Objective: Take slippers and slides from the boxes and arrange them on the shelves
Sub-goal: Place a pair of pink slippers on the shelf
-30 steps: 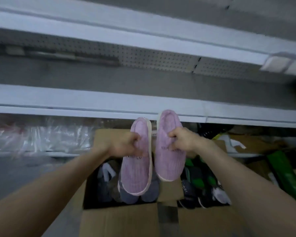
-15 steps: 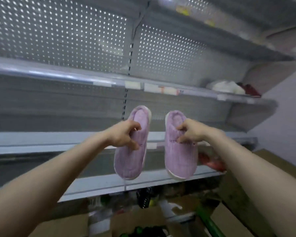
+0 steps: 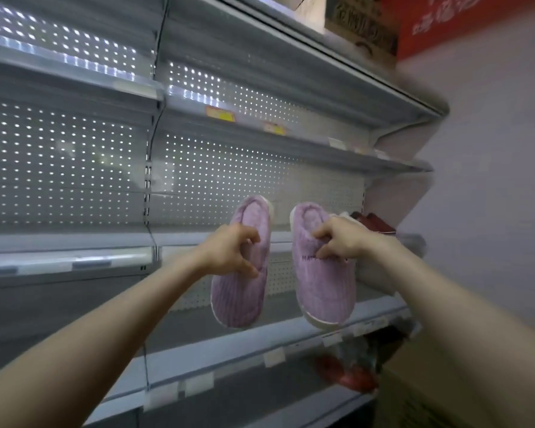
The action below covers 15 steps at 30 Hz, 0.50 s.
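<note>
Holding one purple slipper apiece, both hands are raised in front of the middle shelf (image 3: 74,257). The left hand (image 3: 232,251) grips the left slipper (image 3: 241,298) at its opening, with fingers and thumb curled round the upper's edge. The heel end sits above the middle shelf's front edge and the toe hangs below it.

The right hand (image 3: 343,239) pinches the right slipper (image 3: 325,291) the same way, just above a line of stitched lettering that is too blurred to read. Both slippers are in the air, apart from each other and clear of the middle shelf. Their uppers are ribbed and their soles pale.

Dark red slippers (image 3: 374,222) sit on the middle shelf toward its right end, behind the right hand. A pale item just beside them cannot be identified.

A perforated back panel (image 3: 74,165) rises above the middle shelf. Yellow labels (image 3: 220,113) are on a shelf edge higher up. A cardboard box (image 3: 359,23) and a red box (image 3: 464,20) stand far above the middle shelf, at the top. A red wrapped item (image 3: 346,369) lies below the middle shelf's right end.
</note>
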Available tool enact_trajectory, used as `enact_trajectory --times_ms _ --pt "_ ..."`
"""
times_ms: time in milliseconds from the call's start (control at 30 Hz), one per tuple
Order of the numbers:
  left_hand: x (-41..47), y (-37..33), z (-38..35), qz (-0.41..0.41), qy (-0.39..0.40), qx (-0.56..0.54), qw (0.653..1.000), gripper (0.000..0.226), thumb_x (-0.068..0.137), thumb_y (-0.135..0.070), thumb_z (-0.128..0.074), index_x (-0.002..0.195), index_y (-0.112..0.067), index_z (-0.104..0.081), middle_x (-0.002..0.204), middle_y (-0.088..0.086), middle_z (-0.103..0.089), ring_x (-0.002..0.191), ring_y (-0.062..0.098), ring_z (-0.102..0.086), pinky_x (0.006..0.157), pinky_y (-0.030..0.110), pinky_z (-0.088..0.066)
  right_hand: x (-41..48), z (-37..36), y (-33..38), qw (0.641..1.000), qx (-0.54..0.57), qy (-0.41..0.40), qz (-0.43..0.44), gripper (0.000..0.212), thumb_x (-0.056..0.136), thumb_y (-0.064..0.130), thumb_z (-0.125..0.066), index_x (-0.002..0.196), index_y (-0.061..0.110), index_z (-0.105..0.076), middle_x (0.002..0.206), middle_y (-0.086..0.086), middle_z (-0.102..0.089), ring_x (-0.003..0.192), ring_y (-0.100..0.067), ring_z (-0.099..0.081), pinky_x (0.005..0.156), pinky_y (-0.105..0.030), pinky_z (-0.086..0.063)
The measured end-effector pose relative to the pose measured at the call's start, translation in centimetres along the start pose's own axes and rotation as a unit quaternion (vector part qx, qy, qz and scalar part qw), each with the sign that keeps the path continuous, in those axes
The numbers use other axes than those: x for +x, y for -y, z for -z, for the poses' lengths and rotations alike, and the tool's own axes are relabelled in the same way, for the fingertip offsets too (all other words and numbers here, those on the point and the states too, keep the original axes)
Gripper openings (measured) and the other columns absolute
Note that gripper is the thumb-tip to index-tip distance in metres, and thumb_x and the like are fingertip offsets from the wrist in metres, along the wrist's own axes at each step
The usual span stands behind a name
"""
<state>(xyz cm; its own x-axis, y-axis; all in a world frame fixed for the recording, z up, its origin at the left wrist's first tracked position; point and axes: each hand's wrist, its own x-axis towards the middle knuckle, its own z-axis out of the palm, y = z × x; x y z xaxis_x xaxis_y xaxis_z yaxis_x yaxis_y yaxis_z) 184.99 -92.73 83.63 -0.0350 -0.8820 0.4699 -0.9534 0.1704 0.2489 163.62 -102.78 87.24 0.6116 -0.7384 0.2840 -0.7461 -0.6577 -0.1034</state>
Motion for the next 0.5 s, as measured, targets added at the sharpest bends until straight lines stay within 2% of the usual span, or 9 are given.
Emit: enact_trajectory --times_ms 100,167,233,300,333,400,500 --pt "4.7 0.0 -1.8 -0.017 -0.004 -0.012 1.000 0.065 0.065 -0.030 -0.082 0.122 -0.017 -0.056 0.117 0.006 -0.060 0.092 0.018 -0.050 0.075 0.025 -0.039 3.2 0.3 -3.1 0.999 -0.050 -0.010 -0.016 0.014 0.076 0.029 -0.069 0.066 0.027 -0.060 0.068 0.001 -0.058 0.072 -0.019 -0.057 0.079 -0.040 -0.044" --pt "7.5 0.0 -2.7 -0.024 -0.016 -0.030 0.999 0.061 0.066 -0.027 -0.082 0.120 -0.015 -0.056 0.115 0.007 -0.060 0.090 0.017 -0.049 0.074 0.025 -0.040 5.1 0.3 -4.8 0.998 -0.052 -0.016 -0.018 0.020 0.077 0.025 -0.069 0.062 0.023 -0.057 0.065 0.006 -0.051 0.074 -0.018 -0.052 0.081 -0.038 -0.040" --pt "10.1 0.0 -3.3 -0.032 -0.027 -0.031 0.999 0.060 0.067 -0.026 -0.081 0.120 -0.013 -0.055 0.114 0.008 -0.060 0.089 0.017 -0.049 0.073 0.025 -0.040 6.9 0.5 -6.2 0.999 -0.027 -0.012 -0.020 0.021 0.080 0.019 -0.070 0.063 0.023 -0.057 0.065 0.007 -0.048 0.073 -0.018 -0.051 0.074 -0.033 -0.040" --pt "12.6 0.1 -3.9 -0.039 -0.038 -0.023 0.998 0.062 0.067 -0.026 -0.081 0.122 -0.012 -0.055 0.115 0.008 -0.061 0.091 0.018 -0.052 0.076 0.028 -0.045 8.9 0.6 -7.5 1.000 -0.003 -0.008 -0.019 0.006 0.081 0.013 -0.070 0.082 0.019 -0.067 0.072 0.002 -0.053 0.072 -0.019 -0.054 0.064 -0.028 -0.043" --pt "13.8 0.2 -4.0 -0.040 -0.043 -0.019 0.998 0.063 0.067 -0.027 -0.081 0.123 -0.012 -0.055 0.116 0.007 -0.061 0.094 0.020 -0.054 0.080 0.031 -0.048 10.1 0.7 -8.3 1.000 0.005 -0.009 -0.015 0.007 0.081 0.011 -0.070 0.087 0.015 -0.068 0.073 0.001 -0.053 0.070 -0.019 -0.054 0.060 -0.026 -0.043" --pt "16.3 0.5 -4.1 -0.033 -0.051 -0.012 0.998 0.064 0.067 -0.028 -0.081 0.123 -0.012 -0.054 0.117 0.007 -0.061 0.099 0.022 -0.056 0.084 0.034 -0.049 12.5 0.8 -9.8 1.000 0.010 -0.014 -0.003 0.006 0.081 0.009 -0.070 0.080 0.012 -0.065 0.066 0.001 -0.048 0.064 -0.017 -0.050 0.053 -0.023 -0.041" --pt "20.5 0.8 -3.8 -0.011 -0.064 0.004 0.998 0.062 0.066 -0.029 -0.082 0.120 -0.011 -0.057 0.111 0.008 -0.062 0.096 0.023 -0.057 0.082 0.032 -0.048 16.2 1.5 -12.1 1.000 0.015 -0.018 0.010 0.009 0.081 0.008 -0.070 0.076 0.011 -0.064 0.061 0.003 -0.047 0.055 -0.010 -0.048 0.046 -0.020 -0.039"
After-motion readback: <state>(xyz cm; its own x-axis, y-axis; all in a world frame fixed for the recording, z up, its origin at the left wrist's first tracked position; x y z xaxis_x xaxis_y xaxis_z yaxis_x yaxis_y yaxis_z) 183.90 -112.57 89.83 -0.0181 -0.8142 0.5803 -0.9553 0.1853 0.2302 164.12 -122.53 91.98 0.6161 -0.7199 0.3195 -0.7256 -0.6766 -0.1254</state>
